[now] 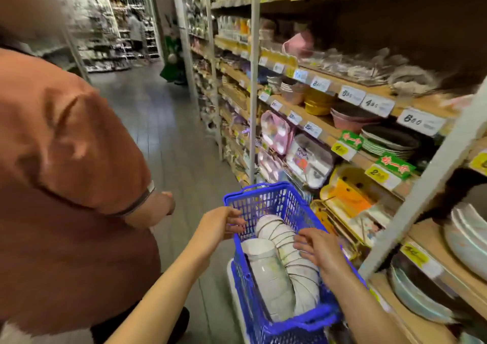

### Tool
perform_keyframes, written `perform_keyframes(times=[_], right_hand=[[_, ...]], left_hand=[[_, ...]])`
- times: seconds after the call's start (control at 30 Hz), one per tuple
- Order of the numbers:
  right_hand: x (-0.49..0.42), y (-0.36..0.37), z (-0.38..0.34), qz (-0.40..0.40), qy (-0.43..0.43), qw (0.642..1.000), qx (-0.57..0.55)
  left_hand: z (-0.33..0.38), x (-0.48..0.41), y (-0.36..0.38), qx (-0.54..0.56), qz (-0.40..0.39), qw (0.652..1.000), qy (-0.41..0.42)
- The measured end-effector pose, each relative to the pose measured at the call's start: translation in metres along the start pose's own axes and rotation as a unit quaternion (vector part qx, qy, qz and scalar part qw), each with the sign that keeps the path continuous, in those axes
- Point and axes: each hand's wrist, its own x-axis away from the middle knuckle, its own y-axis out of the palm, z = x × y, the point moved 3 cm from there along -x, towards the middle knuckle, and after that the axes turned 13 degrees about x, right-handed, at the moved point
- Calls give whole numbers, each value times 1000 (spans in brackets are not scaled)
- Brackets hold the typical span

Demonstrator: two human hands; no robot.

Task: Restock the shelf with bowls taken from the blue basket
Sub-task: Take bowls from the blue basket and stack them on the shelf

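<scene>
Wooden shelving (350, 143), right of the aisle: several tiers, crowded with stacked bowls, plates and divided trays, price tags (376, 105) along the front edges, a grey upright post (421, 185) crossing close to the basket. Bystander in an orange shirt (66, 185), left of the aisle, just beside the left forearm; worth allowing for before swinging anything out that way. Blue basket (266, 204), plastic lattice, just below the hands and hard against the shelf front, seated on a white support of unclear kind. White bowls (279, 235), dark-rimmed, nested in two rows lying on their sides inside the basket, filling most of it; none lifted yet. Left hand (218, 225): fingers loosely extended against the basket's left rim, steadying and not clasping. Right hand (319, 249): fingers spread flat over the nearer row of bowls, nothing enclosed. Step judged in hand: separating a first batch. Best done by keeping the left hand bracing the rim, working the right fingers between two rims, taking a short nested section only, supporting it from beneath, tipping it upright before clearing the basket wall, and carrying it past the post to a tier holding matching bowls.
</scene>
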Motion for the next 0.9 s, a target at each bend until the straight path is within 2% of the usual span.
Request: perform_keyframes(times=[0.27,0.4,0.53,0.73,0.9], right_hand=[[-46,74,23,47,90,994,50],[-71,86,43,85,132,986,55],[-101,87,68,117,181,975,46],[-151,90,97,152,238,957,63],[-178,97,109,136,288,939,127]], left_hand=[[-10,-82,-47,-100,-53,992,-52],[-16,-122,-42,-149,-98,980,-92],[-27,-170,-21,-189,-135,968,-94],[-61,-254,30,-306,-221,918,-120],[-100,-304,51,-386,-251,872,-168]])
